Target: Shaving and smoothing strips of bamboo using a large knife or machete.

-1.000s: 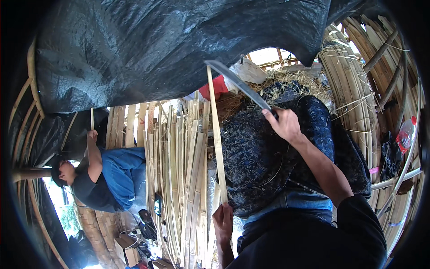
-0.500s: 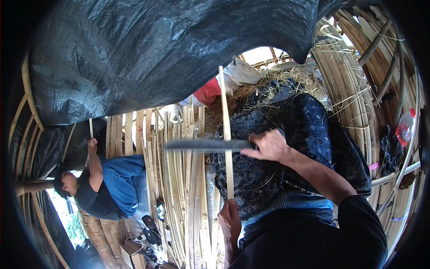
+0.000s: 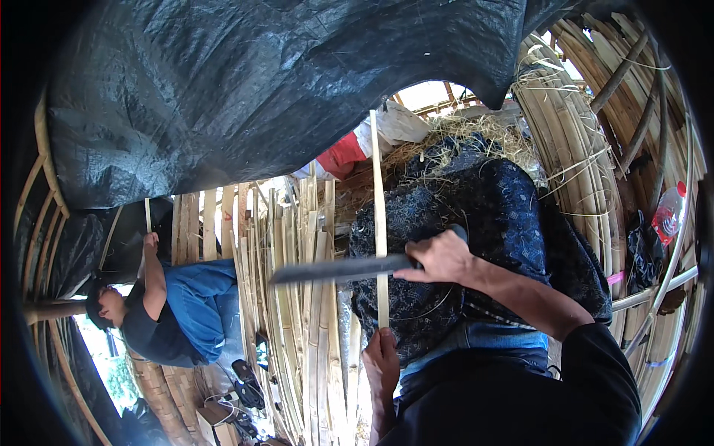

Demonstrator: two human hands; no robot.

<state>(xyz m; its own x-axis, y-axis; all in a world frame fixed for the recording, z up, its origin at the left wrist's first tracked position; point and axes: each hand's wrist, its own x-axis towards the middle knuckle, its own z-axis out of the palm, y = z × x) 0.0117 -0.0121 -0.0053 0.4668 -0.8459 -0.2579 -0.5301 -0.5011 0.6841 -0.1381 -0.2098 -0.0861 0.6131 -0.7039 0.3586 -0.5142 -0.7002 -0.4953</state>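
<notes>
My left hand (image 3: 381, 362) is closed round the near end of a pale bamboo strip (image 3: 378, 193), which stands out away from me over my lap. In my right hand (image 3: 439, 256) is the handle of a long dark machete (image 3: 335, 269). Its blade lies crosswise over the strip, pointing left, and is slightly blurred. Whether the edge bites into the strip, I cannot tell. Beneath both, a dark blue patterned cloth (image 3: 416, 215) covers my legs, with fine shavings scattered on its far part.
Several split bamboo slats (image 3: 312, 334) stand to the left, and a tied bamboo bundle (image 3: 569, 134) at the right. A co-worker (image 3: 167, 305) sits at the left, holding a thin stick. Black tarp (image 3: 245, 97) hangs overhead. A clear plastic bottle (image 3: 669, 214) is at the far right.
The machete and my right hand have come down along the strip, nearer to me, and the blade has tilted. My left hand keeps its grip on the near end.
</notes>
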